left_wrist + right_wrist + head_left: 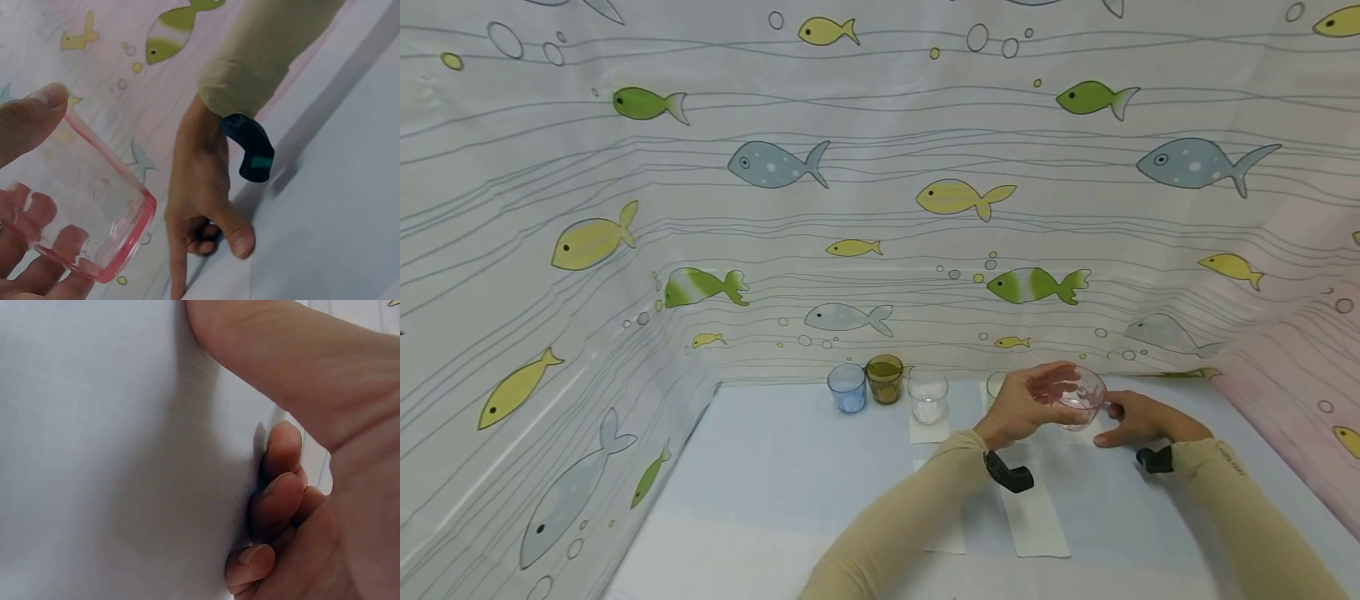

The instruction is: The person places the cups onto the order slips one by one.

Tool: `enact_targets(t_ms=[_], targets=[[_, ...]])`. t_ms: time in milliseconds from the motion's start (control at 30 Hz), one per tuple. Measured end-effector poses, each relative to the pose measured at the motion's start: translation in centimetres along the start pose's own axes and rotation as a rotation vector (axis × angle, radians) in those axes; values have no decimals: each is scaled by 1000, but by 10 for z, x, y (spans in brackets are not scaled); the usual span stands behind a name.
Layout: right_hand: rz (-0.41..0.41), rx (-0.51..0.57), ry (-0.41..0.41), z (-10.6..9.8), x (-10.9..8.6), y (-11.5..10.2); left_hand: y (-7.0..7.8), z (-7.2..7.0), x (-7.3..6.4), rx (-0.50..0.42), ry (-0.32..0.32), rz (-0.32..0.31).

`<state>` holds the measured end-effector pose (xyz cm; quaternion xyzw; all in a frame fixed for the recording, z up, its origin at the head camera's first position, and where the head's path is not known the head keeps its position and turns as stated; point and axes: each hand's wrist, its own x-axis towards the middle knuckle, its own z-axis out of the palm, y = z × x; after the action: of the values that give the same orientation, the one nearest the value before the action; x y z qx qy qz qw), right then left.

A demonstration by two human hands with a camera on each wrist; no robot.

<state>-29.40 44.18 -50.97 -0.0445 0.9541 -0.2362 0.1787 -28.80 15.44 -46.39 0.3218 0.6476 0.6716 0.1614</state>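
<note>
My left hand (pixel 1018 408) grips a clear drinking glass with a pink tint (pixel 1084 387) at the back right of the table. In the left wrist view the glass (pixel 109 200) is tilted, its thick pink base towards the right, thumb on one side and fingers round the other. Just right of it, my right hand (pixel 1150 417) is low at the table with nothing in its grasp. Its index finger and thumb are stretched out beside a white paper strip (pixel 1084 435); the other fingers are loosely curled. Behind my left hand a green-rimmed glass (pixel 994 384) is mostly hidden.
Left of my hands stand a clear glass (pixel 928 398) on a white paper strip (pixel 929 434), an amber glass (pixel 885 380) and a blue glass (pixel 847 388). More paper strips (pixel 1037 517) lie nearer the front. A fish-patterned curtain (pixel 880 275) borders the table.
</note>
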Motion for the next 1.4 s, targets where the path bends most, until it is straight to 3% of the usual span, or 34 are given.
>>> enact_targets(t_ms=[467,900,1233,1400], targets=[[-6,-2,25,2,2,4,-36,24,14,42,2,32],[-79,16,25,1,-1,4,-62,39,26,20,46,-30],[-104,27,34,1,-4,5,-75,44,30,28,148,-71],[-134,50,36,2,-5,2,-80,41,32,30,136,-78]])
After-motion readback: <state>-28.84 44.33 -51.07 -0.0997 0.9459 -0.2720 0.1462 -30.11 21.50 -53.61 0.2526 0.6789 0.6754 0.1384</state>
